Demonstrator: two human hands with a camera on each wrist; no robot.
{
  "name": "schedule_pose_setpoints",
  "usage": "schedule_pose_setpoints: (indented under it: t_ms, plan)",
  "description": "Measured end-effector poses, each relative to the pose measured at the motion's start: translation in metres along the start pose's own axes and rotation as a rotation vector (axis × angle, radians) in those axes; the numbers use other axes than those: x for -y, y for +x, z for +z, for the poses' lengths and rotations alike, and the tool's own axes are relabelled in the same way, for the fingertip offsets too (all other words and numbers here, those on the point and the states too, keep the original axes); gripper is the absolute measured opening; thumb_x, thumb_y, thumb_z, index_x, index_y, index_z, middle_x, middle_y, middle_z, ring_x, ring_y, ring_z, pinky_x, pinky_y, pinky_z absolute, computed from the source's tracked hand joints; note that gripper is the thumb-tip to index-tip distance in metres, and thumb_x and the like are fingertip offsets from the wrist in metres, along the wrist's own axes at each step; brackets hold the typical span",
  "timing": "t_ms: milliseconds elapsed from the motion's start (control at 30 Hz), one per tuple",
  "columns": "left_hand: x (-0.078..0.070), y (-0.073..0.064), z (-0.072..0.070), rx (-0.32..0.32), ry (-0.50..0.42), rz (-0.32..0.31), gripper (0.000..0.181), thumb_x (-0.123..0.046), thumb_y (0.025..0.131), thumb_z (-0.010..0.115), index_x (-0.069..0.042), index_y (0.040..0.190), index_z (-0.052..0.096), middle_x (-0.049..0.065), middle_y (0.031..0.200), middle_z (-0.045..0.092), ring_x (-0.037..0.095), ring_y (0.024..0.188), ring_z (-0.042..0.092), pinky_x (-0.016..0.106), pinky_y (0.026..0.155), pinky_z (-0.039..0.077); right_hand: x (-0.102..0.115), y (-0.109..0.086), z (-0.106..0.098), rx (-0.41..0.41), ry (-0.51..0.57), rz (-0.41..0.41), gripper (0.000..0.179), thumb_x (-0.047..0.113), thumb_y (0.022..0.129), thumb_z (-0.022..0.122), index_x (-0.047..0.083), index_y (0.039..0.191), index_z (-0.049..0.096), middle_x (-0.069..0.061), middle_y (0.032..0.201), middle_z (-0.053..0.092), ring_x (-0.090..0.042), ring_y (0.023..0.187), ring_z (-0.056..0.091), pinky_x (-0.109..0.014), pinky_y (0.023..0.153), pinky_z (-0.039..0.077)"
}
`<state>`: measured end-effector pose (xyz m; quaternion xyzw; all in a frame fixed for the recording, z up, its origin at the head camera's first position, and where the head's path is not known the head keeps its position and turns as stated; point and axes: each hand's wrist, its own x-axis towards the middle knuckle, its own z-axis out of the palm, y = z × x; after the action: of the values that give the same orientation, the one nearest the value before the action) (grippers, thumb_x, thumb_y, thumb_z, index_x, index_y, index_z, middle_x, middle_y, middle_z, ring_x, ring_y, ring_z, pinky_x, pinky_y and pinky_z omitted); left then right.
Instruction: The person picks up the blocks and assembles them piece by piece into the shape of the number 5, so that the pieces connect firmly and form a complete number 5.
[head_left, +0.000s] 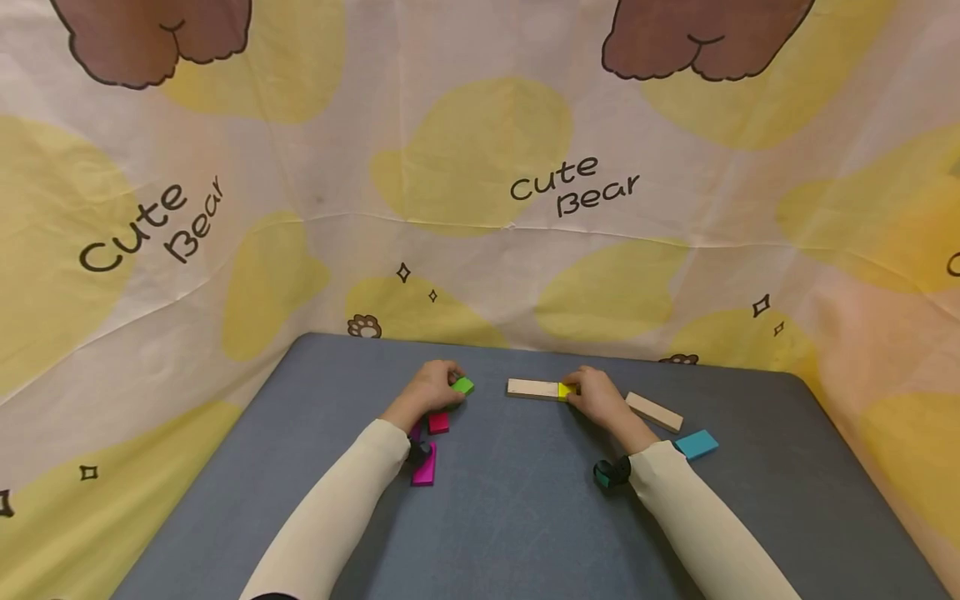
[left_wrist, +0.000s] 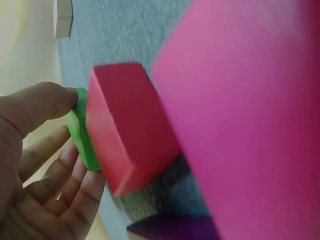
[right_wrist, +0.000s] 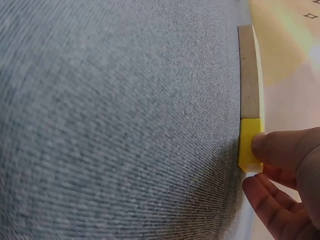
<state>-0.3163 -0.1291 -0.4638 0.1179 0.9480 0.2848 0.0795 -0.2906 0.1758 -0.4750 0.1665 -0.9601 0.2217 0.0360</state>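
Note:
My left hand (head_left: pixel 433 387) pinches a green block (head_left: pixel 463 386) between thumb and fingers at the far left part of the table. In the left wrist view a red block (left_wrist: pixel 131 120) stands close beside the green block (left_wrist: pixel 84 132). My right hand (head_left: pixel 600 397) holds a small yellow block (head_left: pixel 566 391) by its end, thumb on its near face. The yellow block touches the right end of a plain wooden block (head_left: pixel 532 389), in line with it. Part of the yellow block is hidden by the fingers.
A magenta block (head_left: pixel 424 468) and a purple block (head_left: pixel 416 432) lie by my left wrist, partly hidden. Right of my right hand lie another wooden block (head_left: pixel 655 412) and a blue block (head_left: pixel 697 445). A printed cloth (head_left: pixel 480 283) hangs behind the grey table (head_left: pixel 510 517).

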Motion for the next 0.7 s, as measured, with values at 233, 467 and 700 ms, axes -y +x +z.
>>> schedule_pose_setpoints:
  t_ms: [233,467,700]
  plan:
    - [-0.004,0.001,0.005,-0.027,-0.039,-0.02,0.038,-0.018,0.077,0.077,-0.005,0.112,0.067,0.009,0.102,0.066,0.02,0.093,0.061,0.033,0.079,0.052,0.0,0.001,0.001,-0.009,0.006,-0.001,0.022,0.003,0.085,0.068,-0.002,0.106,0.072,-0.018,0.102,0.066,-0.029,0.087,0.063,-0.041,0.074,0.053]
    - [-0.005,0.001,0.008,-0.03,-0.056,-0.041,0.039,-0.018,0.076,0.079,-0.007,0.111,0.067,0.009,0.103,0.066,0.02,0.092,0.06,0.033,0.078,0.051,0.0,0.0,0.0,-0.016,0.022,0.0,0.022,0.003,0.085,0.068,-0.003,0.105,0.072,-0.019,0.102,0.066,-0.028,0.085,0.063,-0.04,0.073,0.052]
    - [-0.005,0.0,0.011,-0.045,-0.127,-0.032,0.041,-0.018,0.074,0.08,-0.008,0.112,0.067,0.007,0.101,0.066,0.019,0.092,0.06,0.033,0.079,0.052,0.0,0.0,-0.001,-0.025,0.038,0.009,0.021,0.001,0.083,0.068,-0.004,0.103,0.072,-0.019,0.1,0.066,-0.029,0.086,0.063,-0.04,0.073,0.053]
